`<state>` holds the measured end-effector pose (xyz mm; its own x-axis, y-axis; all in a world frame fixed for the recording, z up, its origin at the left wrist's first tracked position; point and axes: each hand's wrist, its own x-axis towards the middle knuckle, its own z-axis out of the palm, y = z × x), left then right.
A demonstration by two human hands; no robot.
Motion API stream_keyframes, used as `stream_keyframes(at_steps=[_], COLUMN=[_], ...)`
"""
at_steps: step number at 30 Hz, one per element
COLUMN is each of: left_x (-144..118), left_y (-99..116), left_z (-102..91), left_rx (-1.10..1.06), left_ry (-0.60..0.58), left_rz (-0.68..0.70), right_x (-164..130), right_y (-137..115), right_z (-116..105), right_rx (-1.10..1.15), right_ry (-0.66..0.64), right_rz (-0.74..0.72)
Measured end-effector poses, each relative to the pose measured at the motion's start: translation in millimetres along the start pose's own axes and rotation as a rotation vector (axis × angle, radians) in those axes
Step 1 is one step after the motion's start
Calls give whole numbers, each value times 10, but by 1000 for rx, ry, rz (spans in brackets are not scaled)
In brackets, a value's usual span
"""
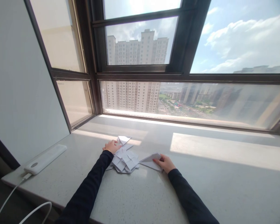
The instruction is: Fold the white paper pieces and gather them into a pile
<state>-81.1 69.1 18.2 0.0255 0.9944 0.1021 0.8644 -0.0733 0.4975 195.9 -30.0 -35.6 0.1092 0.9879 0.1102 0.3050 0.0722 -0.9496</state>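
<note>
A heap of several folded white paper pieces [124, 159] lies on the pale stone windowsill [200, 174]. My left hand [111, 146] rests on the heap's upper left edge, fingers touching a folded piece [124, 139] at the top. My right hand [165, 163] grips a separate folded white paper [150, 161], triangular in outline, lying just right of the heap. Both arms are in dark sleeves.
A white power bank [45, 158] lies at the sill's left end, with a white cable [9, 196] running off the front edge. A dark-framed window [140, 73] closes the back and left. Sunlit sill stretches to the right.
</note>
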Motion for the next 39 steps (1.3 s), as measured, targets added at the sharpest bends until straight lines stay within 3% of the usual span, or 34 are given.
stream_keyframes(at_steps=[4,9,15,17,20,23,28,33,39], left_x=[93,130,8,-118,-339,-525,-653,-625,-627], left_y=[190,277,397,484,570,575,558,567,566], left_z=[86,245,80,52,151,364,618,620,570], left_rx=[67,106,23,-83,-546,-842,-894,-1005,-1114], left_ry=[87,66,137,160,98,-69,-200,-162,-134], left_rz=[112,194,339,445,599,566,596,532,351], right_x=[-8,-11,19,19,2,-25,-65,-78,-40], right_y=[-3,-10,-13,-24,-56,-106,-204,-249,-176], right_z=[-2,-7,-10,-47,-114,-92,152,229,174], right_rx=[30,47,61,99,186,262,324,383,471], right_ry=[-27,-40,18,61,150,189,35,-10,203], right_rz=[-7,-11,-16,-20,-29,-33,-5,18,23])
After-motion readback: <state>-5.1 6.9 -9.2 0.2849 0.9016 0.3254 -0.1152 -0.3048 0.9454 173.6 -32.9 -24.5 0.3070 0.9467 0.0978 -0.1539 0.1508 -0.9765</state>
